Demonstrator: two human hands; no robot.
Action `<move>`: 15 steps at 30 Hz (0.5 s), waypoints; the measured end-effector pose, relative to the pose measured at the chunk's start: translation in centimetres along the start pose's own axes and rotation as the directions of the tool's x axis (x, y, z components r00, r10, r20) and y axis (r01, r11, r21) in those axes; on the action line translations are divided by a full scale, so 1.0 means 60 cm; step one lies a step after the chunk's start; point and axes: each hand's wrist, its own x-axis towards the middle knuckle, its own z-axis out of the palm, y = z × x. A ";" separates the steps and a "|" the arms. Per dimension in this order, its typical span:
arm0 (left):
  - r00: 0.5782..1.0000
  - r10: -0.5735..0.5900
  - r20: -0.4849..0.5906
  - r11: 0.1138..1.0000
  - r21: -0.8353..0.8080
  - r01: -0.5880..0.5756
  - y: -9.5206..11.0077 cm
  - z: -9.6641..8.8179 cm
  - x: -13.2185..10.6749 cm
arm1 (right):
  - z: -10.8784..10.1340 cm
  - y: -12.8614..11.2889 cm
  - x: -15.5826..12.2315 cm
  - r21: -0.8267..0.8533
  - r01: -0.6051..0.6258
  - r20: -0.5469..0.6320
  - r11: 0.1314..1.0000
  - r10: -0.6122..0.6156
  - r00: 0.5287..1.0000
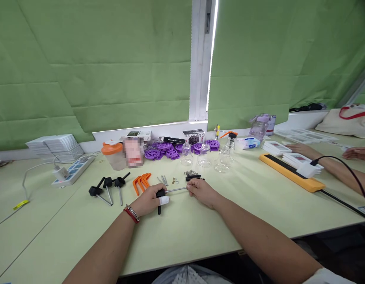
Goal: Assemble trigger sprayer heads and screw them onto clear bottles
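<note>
While two hands [151, 198] [200, 192] hold one rod [176, 190], three similar rods [108, 182] lie nearby.

free tabletop [187, 236] between forearms [102, 248], held rod [175, 190] crossing ahead, 3 black-headed rods [108, 182] left, glass vessels [204, 157] behind

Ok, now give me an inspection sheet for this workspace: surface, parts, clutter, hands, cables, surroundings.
Surface: pale green table, seam at left.
Parts: black-headed rod in hand; three similar pieces and orange pieces lie nearby.
Clutter: purple pieces, clear vessels and orange-lidded cup towards the back.
Hands: left hand grips the black head; right hand pinches the rod's far end.
Cables: white cable at left, black cable at right.
Surroundings: green covering behind; co-worker's forearm at right.
</note>
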 end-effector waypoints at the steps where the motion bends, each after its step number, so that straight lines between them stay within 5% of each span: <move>1: 1.000 0.001 -0.003 1.000 0.000 -0.001 0.001 0.000 0.000 | 0.000 0.000 0.000 0.000 -0.003 0.001 1.000 0.003 1.000; 15: 1.000 0.007 -0.004 1.000 -0.004 -0.007 -0.006 0.002 0.003 | 0.001 0.000 0.000 -0.017 0.040 -0.010 0.999 -0.040 0.999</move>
